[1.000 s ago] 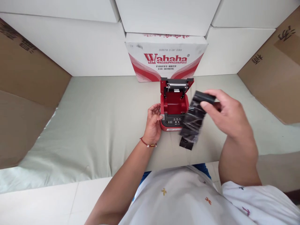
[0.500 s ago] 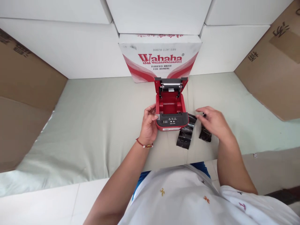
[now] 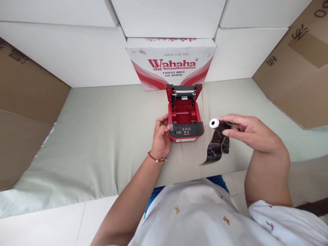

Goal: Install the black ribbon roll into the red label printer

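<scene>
A small red and black label printer [image 3: 186, 131] sits on the cloth with its lid [image 3: 183, 91] raised and its red paper bay [image 3: 183, 118] bare inside. My left hand [image 3: 162, 135] grips the printer's left front corner, thumb on top and fingers along the side. To the right of the printer, my right hand [image 3: 246, 131] pinches a paper roll [image 3: 214, 123], whose white end with a dark core hole faces left. From the roll hangs a shiny black strip [image 3: 215, 147], creased and curling at its lower end.
A Wahaha water carton [image 3: 171, 65] stands behind the printer against stacked white boxes [image 3: 94, 54]. Brown cardboard boxes flank the pale green cloth [image 3: 102, 136], one at the left [image 3: 28, 112] and another at the right [image 3: 289, 78]. The cloth's front edge lies close to my body.
My right hand has moved right with the paper roll and turned its white end into view. The black strip has swung away from the printer's side. My left hand keeps its grip.
</scene>
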Demonstrator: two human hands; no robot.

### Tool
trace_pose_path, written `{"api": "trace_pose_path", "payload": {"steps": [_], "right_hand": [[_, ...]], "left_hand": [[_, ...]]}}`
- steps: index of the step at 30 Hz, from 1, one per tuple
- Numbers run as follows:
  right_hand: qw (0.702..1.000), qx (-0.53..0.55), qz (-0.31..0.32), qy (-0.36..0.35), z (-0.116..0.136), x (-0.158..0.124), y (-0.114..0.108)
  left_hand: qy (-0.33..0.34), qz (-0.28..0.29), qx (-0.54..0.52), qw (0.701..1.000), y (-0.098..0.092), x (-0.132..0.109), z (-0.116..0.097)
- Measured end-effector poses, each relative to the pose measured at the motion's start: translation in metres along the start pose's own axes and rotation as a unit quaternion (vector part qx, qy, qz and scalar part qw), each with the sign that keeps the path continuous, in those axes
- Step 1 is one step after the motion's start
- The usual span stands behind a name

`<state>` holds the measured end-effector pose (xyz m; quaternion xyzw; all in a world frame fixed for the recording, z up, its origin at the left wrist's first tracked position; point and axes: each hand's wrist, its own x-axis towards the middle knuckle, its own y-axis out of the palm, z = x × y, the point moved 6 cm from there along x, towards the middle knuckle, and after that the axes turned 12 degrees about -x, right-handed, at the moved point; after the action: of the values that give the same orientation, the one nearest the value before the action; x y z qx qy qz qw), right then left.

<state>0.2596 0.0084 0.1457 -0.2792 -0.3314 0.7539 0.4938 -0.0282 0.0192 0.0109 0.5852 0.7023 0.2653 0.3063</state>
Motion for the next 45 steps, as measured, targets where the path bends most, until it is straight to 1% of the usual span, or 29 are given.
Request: {"api": "trace_pose_path", "payload": {"steps": [3, 6, 8, 9, 10, 11, 12, 14, 15, 16, 17, 18, 19, 20, 22, 25, 29, 31, 33, 34, 35, 36, 37, 39, 40, 41, 42, 45], "right_hand": [[0.997, -0.033, -0.005, -0.063, 0.041, 0.029, 0.007], [0.985, -0.128, -0.038, -0.108, 0.068, 0.065, 0.025], [0.971, -0.213, -0.042, -0.101, 0.076, 0.084, 0.039], [0.963, -0.252, -0.036, -0.087, 0.078, 0.092, 0.045], [0.956, -0.285, -0.028, -0.069, 0.079, 0.099, 0.05], [0.948, -0.312, -0.02, -0.051, 0.08, 0.104, 0.054], [0.942, -0.333, -0.015, -0.035, 0.08, 0.108, 0.057], [0.932, -0.361, -0.009, -0.012, 0.081, 0.113, 0.062], [0.929, -0.37, -0.01, -0.006, 0.081, 0.115, 0.064], [0.926, -0.377, -0.011, -0.001, 0.081, 0.117, 0.065], [0.924, -0.382, -0.011, 0.003, 0.081, 0.118, 0.067], [0.923, -0.386, -0.011, 0.006, 0.081, 0.12, 0.068], [0.921, -0.389, -0.011, 0.008, 0.08, 0.121, 0.069], [0.92, -0.391, -0.01, 0.011, 0.079, 0.123, 0.07], [0.919, -0.394, -0.007, 0.016, 0.077, 0.126, 0.071], [0.919, -0.393, -0.005, 0.016, 0.074, 0.131, 0.074], [0.922, -0.385, -0.02, 0.026, 0.071, 0.135, 0.076], [0.933, -0.36, -0.024, 0.005, 0.073, 0.131, 0.076], [0.953, -0.298, -0.03, -0.049, 0.081, 0.122, 0.072], [0.962, -0.258, -0.045, -0.081, 0.086, 0.116, 0.067], [0.967, -0.218, -0.076, -0.109, 0.09, 0.11, 0.059], [0.967, -0.184, -0.123, -0.129, 0.094, 0.104, 0.048], [0.96, -0.161, -0.18, -0.14, 0.095, 0.1, 0.036], [0.934, -0.153, -0.287, -0.149, 0.093, 0.096, 0.016], [0.921, -0.165, -0.317, -0.153, 0.09, 0.097, 0.01], [0.914, -0.183, -0.326, -0.159, 0.087, 0.101, 0.008], [0.911, -0.202, -0.317, -0.168, 0.083, 0.107, 0.01], [0.915, -0.236, -0.268, -0.189, 0.073, 0.116, 0.021]], "left_hand": [[0.006, 0.003, 0.004, 1.0, 0.001, -0.001, 0.001], [0.032, 0.003, 0.018, 0.999, 0.0, -0.003, 0.002], [0.074, 0.0, 0.057, 0.996, -0.002, -0.006, 0.0], [0.11, 0.003, 0.095, 0.989, -0.002, -0.008, -0.003], [0.154, 0.013, 0.146, 0.977, 0.0, -0.011, -0.007], [0.207, 0.029, 0.206, 0.956, 0.003, -0.015, -0.013], [0.263, 0.05, 0.268, 0.925, 0.008, -0.021, -0.018], [0.368, 0.097, 0.373, 0.846, 0.021, -0.036, -0.028], [0.41, 0.115, 0.409, 0.807, 0.027, -0.044, -0.031], [0.444, 0.13, 0.435, 0.772, 0.033, -0.051, -0.033], [0.471, 0.142, 0.453, 0.744, 0.038, -0.058, -0.034], [0.492, 0.152, 0.463, 0.722, 0.042, -0.063, -0.035], [0.508, 0.16, 0.468, 0.706, 0.046, -0.067, -0.036], [0.519, 0.165, 0.468, 0.696, 0.049, -0.07, -0.036], [0.53, 0.166, 0.465, 0.689, 0.052, -0.073, -0.036], [0.527, 0.151, 0.468, 0.693, 0.052, -0.073, -0.036], [0.519, 0.138, 0.479, 0.694, 0.053, -0.072, -0.035], [0.519, 0.131, 0.484, 0.692, 0.053, -0.073, -0.035], [0.52, 0.126, 0.486, 0.691, 0.054, -0.073, -0.035], [0.52, 0.124, 0.486, 0.691, 0.054, -0.073, -0.035], [0.52, 0.122, 0.486, 0.692, 0.054, -0.073, -0.035], [0.521, 0.12, 0.484, 0.693, 0.054, -0.073, -0.035], [0.521, 0.119, 0.482, 0.694, 0.054, -0.073, -0.035], [0.523, 0.113, 0.478, 0.696, 0.054, -0.073, -0.034], [0.524, 0.107, 0.477, 0.697, 0.053, -0.073, -0.034], [0.525, 0.099, 0.478, 0.697, 0.053, -0.073, -0.034], [0.526, 0.088, 0.48, 0.696, 0.052, -0.073, -0.035], [0.526, 0.066, 0.485, 0.696, 0.05, -0.073, -0.036]]}}
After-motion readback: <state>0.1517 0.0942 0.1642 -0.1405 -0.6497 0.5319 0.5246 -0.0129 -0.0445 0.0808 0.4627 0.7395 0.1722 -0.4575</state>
